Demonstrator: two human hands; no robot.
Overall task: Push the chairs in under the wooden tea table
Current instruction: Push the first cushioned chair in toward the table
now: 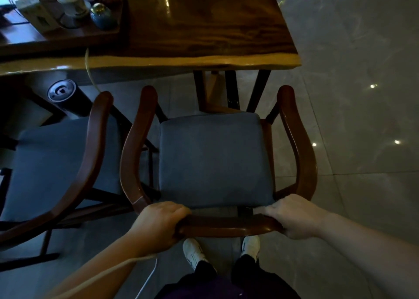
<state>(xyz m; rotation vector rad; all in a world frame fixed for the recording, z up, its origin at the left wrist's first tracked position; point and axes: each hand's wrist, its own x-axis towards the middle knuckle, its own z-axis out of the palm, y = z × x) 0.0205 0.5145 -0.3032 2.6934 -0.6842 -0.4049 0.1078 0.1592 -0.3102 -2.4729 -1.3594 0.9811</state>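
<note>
Left side: 1 armchair (56, 162) with a blue seat cushion stands at an angle, its curved arm rail swinging toward the centre; its front sits near the worktop (204, 38) edge but is not under it. A dark cylindrical canister (65, 97) stands on the floor just beyond it. On the worktop's left end, 1 wooden tea tray (68, 38) carries tea ware, blurred; I count 1 white lidded cup (71, 1) and 1 blue jar (101, 15).

Centre: 1 second armchair (215, 160), the one in hand. Its seat lies directly ahead of the person, front edge pointing at the worktop, long axis running from the person toward the worktop's right end. The front of its seat reaches the worktop's dark legs (231, 90), and most of the seat is still out in the open.

Left hand (158, 224): fingers closed around the back rail, left of centre. Right hand (294, 217): fingers closed around the same rail, right of centre. Both hands are equally near; the grip is symmetrical.

Judgement: the push runs straight ahead. The arm rails may meet the worktop edge; clearance cannot be told. Count: 2 chairs, 0 pushed in.

Right side: bare tiled floor (362, 117).
</note>
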